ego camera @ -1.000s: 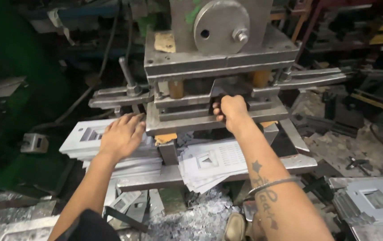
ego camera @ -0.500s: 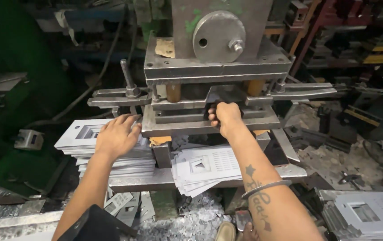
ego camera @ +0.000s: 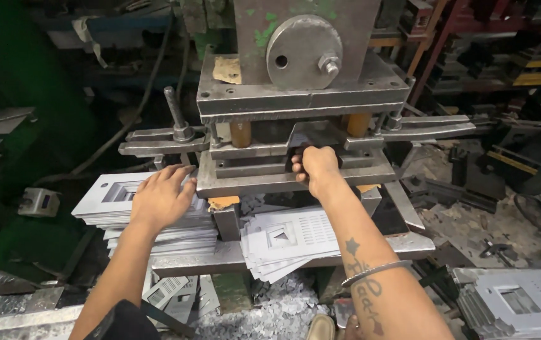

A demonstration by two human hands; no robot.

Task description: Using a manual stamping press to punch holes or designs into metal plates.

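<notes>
A heavy steel press with a round disc on its front fills the middle. My right hand reaches into the gap between the upper and lower die plates, fingers curled around a thin grey sheet-metal piece there. My left hand lies flat, fingers spread, on top of a stack of grey punched metal plates to the left of the die. A second fanned stack of perforated plates lies on the press table below my right forearm.
Clamp bars stick out left and right of the die. More punched plates are piled at the lower right. Metal scrap litters the floor below. Racks with parts stand at the back right.
The view has closed in on the press. My right hand has stayed in the die gap, and my left hand has stayed on the left stack.
</notes>
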